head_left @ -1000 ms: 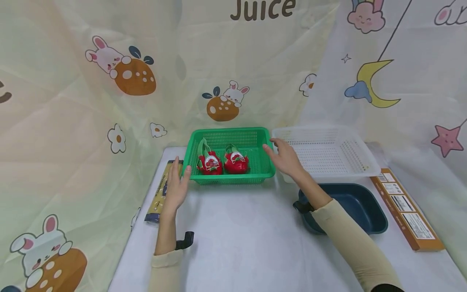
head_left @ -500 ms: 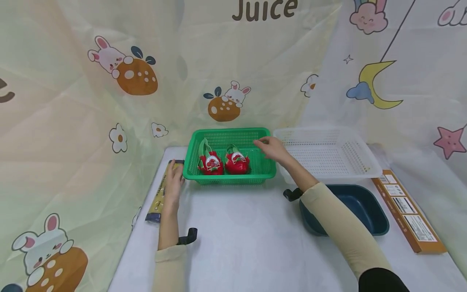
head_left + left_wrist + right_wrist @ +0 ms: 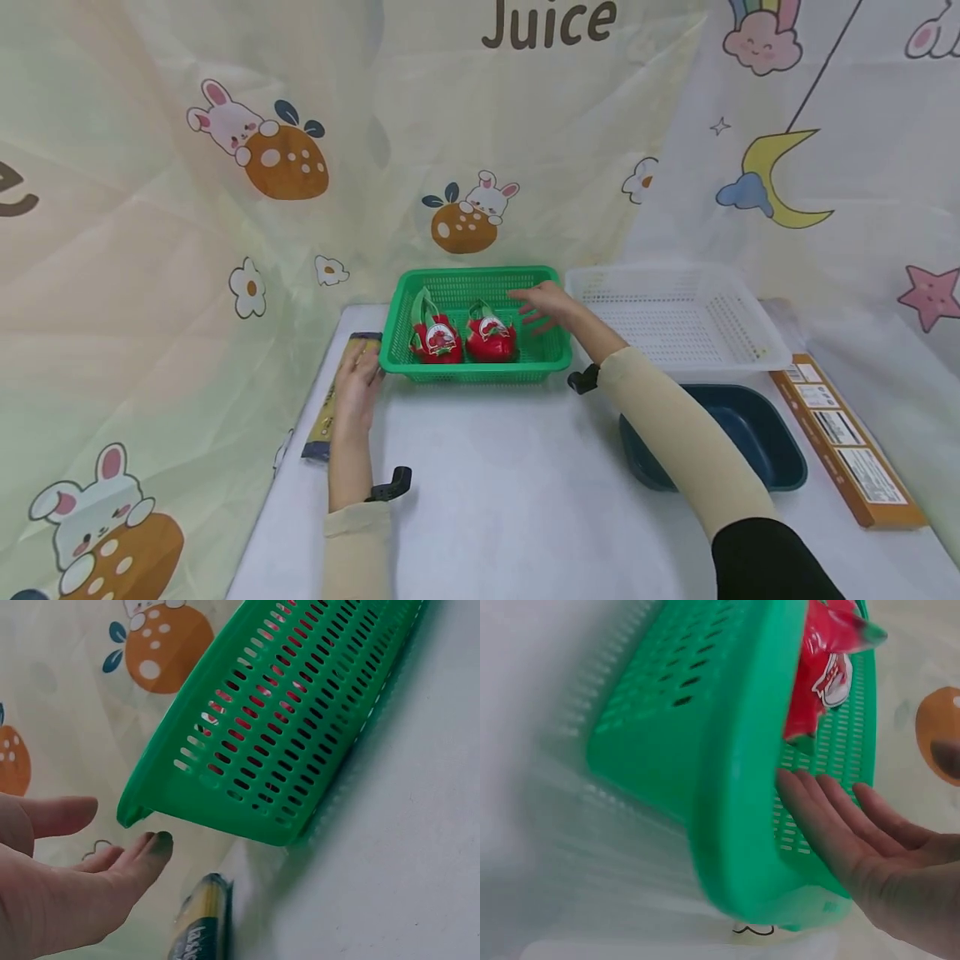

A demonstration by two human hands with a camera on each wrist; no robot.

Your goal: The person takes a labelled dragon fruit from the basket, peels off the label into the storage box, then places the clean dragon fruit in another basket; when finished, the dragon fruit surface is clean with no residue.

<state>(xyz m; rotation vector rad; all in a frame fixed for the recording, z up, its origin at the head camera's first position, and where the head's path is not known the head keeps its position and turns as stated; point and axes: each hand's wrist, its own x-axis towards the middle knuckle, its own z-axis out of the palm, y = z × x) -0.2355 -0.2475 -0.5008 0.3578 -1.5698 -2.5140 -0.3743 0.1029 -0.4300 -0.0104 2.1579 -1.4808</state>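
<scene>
The green plastic basket (image 3: 480, 368) holds two shiny red, dragon-fruit-shaped items (image 3: 438, 343) with round white labels and green tops. My left hand (image 3: 356, 387) is at the basket's left end; in the left wrist view its fingertips (image 3: 159, 844) sit close below the rim corner, thumb apart. At the other end, my right hand (image 3: 547, 307) reaches over the rim with its fingers extended. Those fingers (image 3: 817, 814) point into the basket in the right wrist view, near one red item (image 3: 829, 682). Neither hand grips anything.
A white perforated basket (image 3: 675, 364) stands right of the green one. In front of it sits a dark blue basin (image 3: 750, 433), partly behind my right sleeve. A brown box (image 3: 847, 442) lies at the right edge, a yellow and blue packet (image 3: 318, 437) under my left hand.
My right hand has moved left from beside the rim to over the basket's inside. My left hand has dropped slightly and come beside the left rim. The basket and red items stay put.
</scene>
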